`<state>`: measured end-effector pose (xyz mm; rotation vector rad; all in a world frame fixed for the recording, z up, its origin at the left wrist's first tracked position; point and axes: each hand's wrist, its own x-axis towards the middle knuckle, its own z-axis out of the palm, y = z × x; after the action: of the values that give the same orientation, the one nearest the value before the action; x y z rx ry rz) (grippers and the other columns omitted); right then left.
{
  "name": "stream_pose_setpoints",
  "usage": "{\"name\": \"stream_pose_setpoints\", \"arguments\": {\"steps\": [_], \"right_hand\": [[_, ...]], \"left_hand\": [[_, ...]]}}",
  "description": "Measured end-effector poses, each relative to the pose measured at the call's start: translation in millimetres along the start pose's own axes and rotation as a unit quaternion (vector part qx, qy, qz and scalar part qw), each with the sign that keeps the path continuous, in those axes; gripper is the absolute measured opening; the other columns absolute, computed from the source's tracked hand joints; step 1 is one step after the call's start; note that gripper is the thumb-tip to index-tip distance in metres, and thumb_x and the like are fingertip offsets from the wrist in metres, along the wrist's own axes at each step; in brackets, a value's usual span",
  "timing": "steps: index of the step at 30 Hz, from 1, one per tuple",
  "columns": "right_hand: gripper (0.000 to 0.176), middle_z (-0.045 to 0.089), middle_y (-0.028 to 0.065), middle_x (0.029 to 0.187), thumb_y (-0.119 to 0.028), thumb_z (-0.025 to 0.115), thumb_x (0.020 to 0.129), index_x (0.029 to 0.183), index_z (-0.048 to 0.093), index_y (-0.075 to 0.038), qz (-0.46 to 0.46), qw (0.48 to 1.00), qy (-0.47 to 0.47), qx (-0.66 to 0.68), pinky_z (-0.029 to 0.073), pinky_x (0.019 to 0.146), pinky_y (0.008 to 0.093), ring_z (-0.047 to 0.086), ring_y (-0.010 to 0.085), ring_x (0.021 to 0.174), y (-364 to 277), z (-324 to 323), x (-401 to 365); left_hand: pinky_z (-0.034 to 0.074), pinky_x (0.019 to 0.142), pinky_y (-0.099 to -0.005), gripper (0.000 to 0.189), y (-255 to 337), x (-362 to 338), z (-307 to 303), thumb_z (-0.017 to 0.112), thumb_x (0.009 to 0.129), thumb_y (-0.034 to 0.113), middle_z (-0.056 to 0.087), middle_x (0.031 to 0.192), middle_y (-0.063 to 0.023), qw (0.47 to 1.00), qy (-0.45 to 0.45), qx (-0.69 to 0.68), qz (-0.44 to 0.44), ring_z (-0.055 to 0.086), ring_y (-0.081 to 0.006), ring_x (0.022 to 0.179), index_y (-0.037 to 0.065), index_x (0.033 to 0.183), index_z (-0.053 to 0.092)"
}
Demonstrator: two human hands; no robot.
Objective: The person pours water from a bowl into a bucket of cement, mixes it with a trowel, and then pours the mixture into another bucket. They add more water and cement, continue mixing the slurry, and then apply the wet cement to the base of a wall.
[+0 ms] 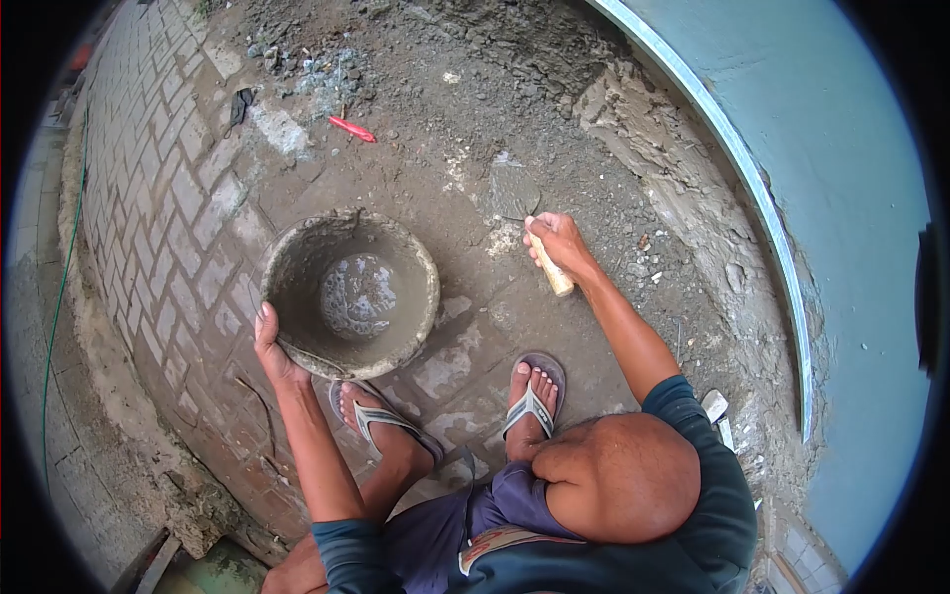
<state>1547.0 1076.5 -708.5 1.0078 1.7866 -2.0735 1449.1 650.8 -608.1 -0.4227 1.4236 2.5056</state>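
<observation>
My left hand (276, 348) grips the near left rim of a round, mortar-crusted bucket (424, 342). Cloudy grey water (358, 295) lies at the bottom of it. On the right, my right hand (556, 246) is closed round the pale wooden handle of a trowel (513, 190). The trowel's grey, mortar-smeared blade points away from me, low over the dirt, and blends with the ground. Whether the blade touches the ground I cannot tell.
Sandalled feet (532, 401) stand just behind the bucket. A red object (352, 129) and a black scrap (239, 106) lie ahead. Along the right runs a metal strip (760, 188) beside a blue-grey wall (851, 198). A green hose (61, 287) lies far left on the paving.
</observation>
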Motion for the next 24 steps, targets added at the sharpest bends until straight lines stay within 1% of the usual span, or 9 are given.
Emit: {"name": "stream_pose_setpoints", "arguments": {"steps": [6, 10, 12, 13, 14, 16, 18, 21, 24], "right_hand": [[0.030, 0.064, 0.0069, 0.080, -0.027, 0.061, 0.098, 0.098, 0.057, 0.002, -0.022, 1.000, 0.011, 0.011, 0.049, 0.049, 0.0274, 0.059, 0.0110, 0.058, 2.4, -6.3, -18.7], [0.033, 0.064, 0.0091, 0.075, -0.029, 0.063, 0.096, 0.102, 0.058, 0.003, -0.173, 0.975, 0.003, -0.142, 0.049, 0.054, 0.0314, 0.062, 0.0130, 0.061, -9.6, -5.0, -70.1], [0.035, 0.064, 0.0114, 0.073, -0.030, 0.064, 0.095, 0.104, 0.060, 0.004, -0.322, 0.869, -0.015, -0.375, 0.050, 0.060, 0.0353, 0.064, 0.0145, 0.062, -22.0, -5.0, -88.0], [0.036, 0.066, 0.0163, 0.076, -0.030, 0.064, 0.094, 0.105, 0.061, 0.005, -0.283, 0.899, -0.007, -0.333, 0.051, 0.066, 0.0401, 0.067, 0.0241, 0.065, -27.1, -3.0, -92.7], [0.036, 0.066, 0.0163, 0.076, -0.030, 0.064, 0.094, 0.105, 0.061, 0.005, -0.278, 0.901, -0.010, -0.332, 0.051, 0.066, 0.0401, 0.067, 0.0241, 0.065, -26.6, -7.2, -92.9], [0.036, 0.066, 0.0204, 0.078, -0.030, 0.064, 0.094, 0.104, 0.061, 0.005, -0.091, 0.969, 0.025, -0.230, 0.051, 0.068, 0.0434, 0.068, 0.0336, 0.071, -30.0, -23.8, -86.6], [0.033, 0.066, 0.0244, 0.080, -0.027, 0.063, 0.094, 0.103, 0.061, 0.005, -0.036, 0.984, 0.034, -0.174, 0.050, 0.069, 0.0458, 0.066, 0.0408, 0.075, -28.0, -38.8, -83.6], [0.031, 0.066, 0.0279, 0.085, -0.022, 0.060, 0.094, 0.099, 0.059, 0.008, -0.194, 0.897, 0.116, -0.380, 0.050, 0.070, 0.0472, 0.066, 0.0450, 0.078, -28.0, -56.0, -63.3], [0.033, 0.065, 0.0309, 0.096, -0.020, 0.060, 0.093, 0.108, 0.057, 0.009, -0.189, 0.821, 0.136, -0.521, 0.052, 0.077, 0.0523, 0.066, 0.0458, 0.090, -57.9, -48.8, -26.3]], "left_hand": [[0.055, 0.085, -0.0369, 0.025, -0.8, -5.4, 52.7, 0.064, 0.097, 0.021, 0.069, 0.110, -0.0112, 0.999, 0.028, 0.039, 0.019, 0.068, -0.0223, 0.095, 0.001, 0.111, 0.061], [0.056, 0.075, -0.0305, 0.015, -5.2, -7.9, 91.9, 0.068, 0.095, 0.018, 0.069, 0.097, -0.0080, 0.991, 0.073, 0.101, 0.050, 0.067, -0.0161, 0.085, 0.005, 0.097, 0.062], [0.056, 0.077, -0.0311, 0.017, -10.7, -2.9, 94.5, 0.067, 0.096, 0.019, 0.069, 0.099, -0.0074, 0.987, 0.052, 0.145, 0.045, 0.068, -0.0162, 0.085, 0.004, 0.102, 0.062], [0.056, 0.074, -0.0290, 0.016, -12.1, -1.5, 99.0, 0.067, 0.096, 0.020, 0.070, 0.096, -0.0064, 0.986, 0.047, 0.153, 0.051, 0.068, -0.0146, 0.081, 0.005, 0.099, 0.062], [0.056, 0.074, -0.0290, 0.016, -13.5, 0.2, 95.0, 0.067, 0.096, 0.020, 0.070, 0.096, -0.0064, 0.985, 0.050, 0.156, 0.047, 0.068, -0.0146, 0.081, 0.005, 0.099, 0.062], [0.056, 0.076, -0.0297, 0.016, -12.9, 7.3, 83.3, 0.067, 0.096, 0.019, 0.070, 0.098, -0.0069, 0.981, 0.051, 0.181, 0.043, 0.068, -0.0157, 0.084, 0.004, 0.100, 0.062], [0.056, 0.078, -0.0307, 0.018, -7.3, 3.7, 81.4, 0.067, 0.096, 0.019, 0.070, 0.101, -0.0077, 0.983, 0.044, 0.170, 0.045, 0.068, -0.0167, 0.086, 0.003, 0.104, 0.062], [0.056, 0.076, -0.0305, 0.018, -3.0, -0.9, 85.4, 0.067, 0.095, 0.018, 0.069, 0.100, -0.0076, 0.988, 0.044, 0.142, 0.043, 0.068, -0.0164, 0.086, 0.003, 0.104, 0.062], [0.056, 0.074, -0.0295, 0.018, -1.6, -4.0, 88.3, 0.067, 0.095, 0.018, 0.069, 0.099, -0.0074, 0.989, 0.054, 0.131, 0.044, 0.067, -0.0156, 0.083, 0.003, 0.104, 0.061]]}}
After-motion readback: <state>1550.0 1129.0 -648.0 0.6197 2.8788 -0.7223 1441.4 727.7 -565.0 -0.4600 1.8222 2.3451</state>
